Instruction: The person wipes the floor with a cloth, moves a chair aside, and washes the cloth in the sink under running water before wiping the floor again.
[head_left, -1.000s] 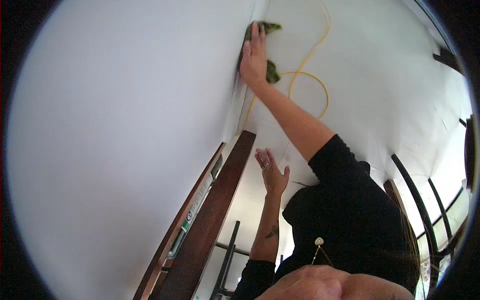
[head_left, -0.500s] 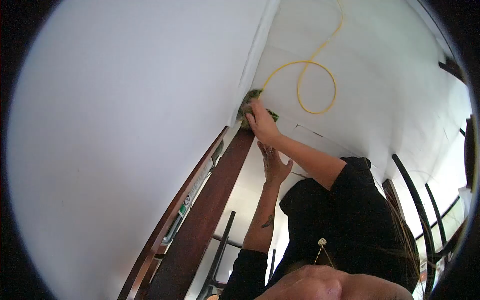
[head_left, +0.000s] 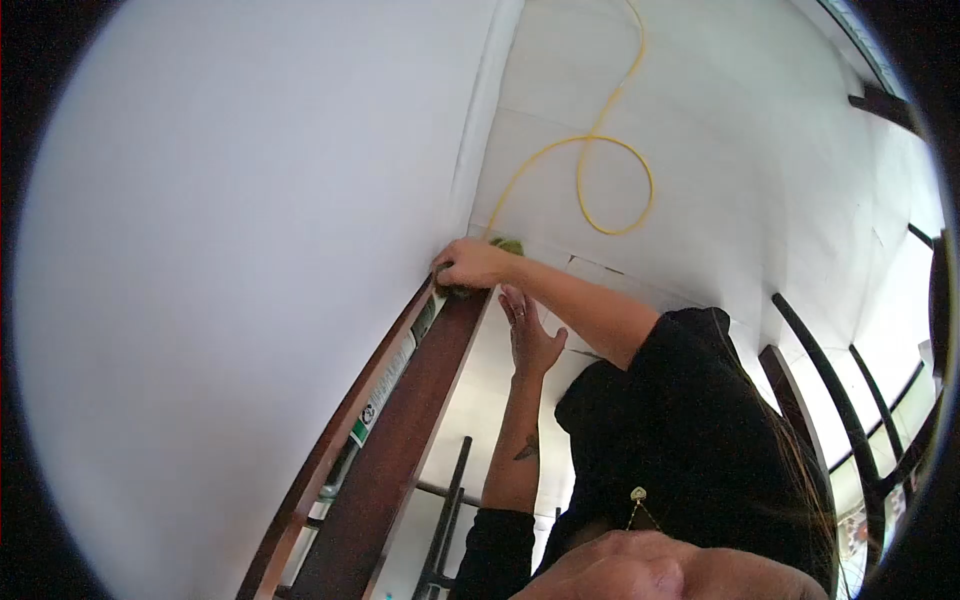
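My right hand (head_left: 476, 263) is closed over a crumpled green cloth (head_left: 508, 246), pressing it at the far end of a dark wooden board (head_left: 425, 400). Parts of the cloth stick out on both sides of the hand; the rest is hidden under the palm and fingers. Just beside the board's right edge, my left hand (head_left: 535, 345) is raised with fingers stretched and thumb apart, holding nothing. A ring shows on one of its fingers.
A thin wooden rail (head_left: 345, 420) runs along the wall (head_left: 220, 250) beside the board. Between them lies an object with a white and green label (head_left: 388, 385). A looped yellow cable (head_left: 651, 180) lies on the pale floor; black chair frames (head_left: 830, 385) stand at right.
My right hand and the cloth have moved nearer along the board, towards the rail side. My left hand stays beside the board, fingers still stretched. The view has shifted slightly.
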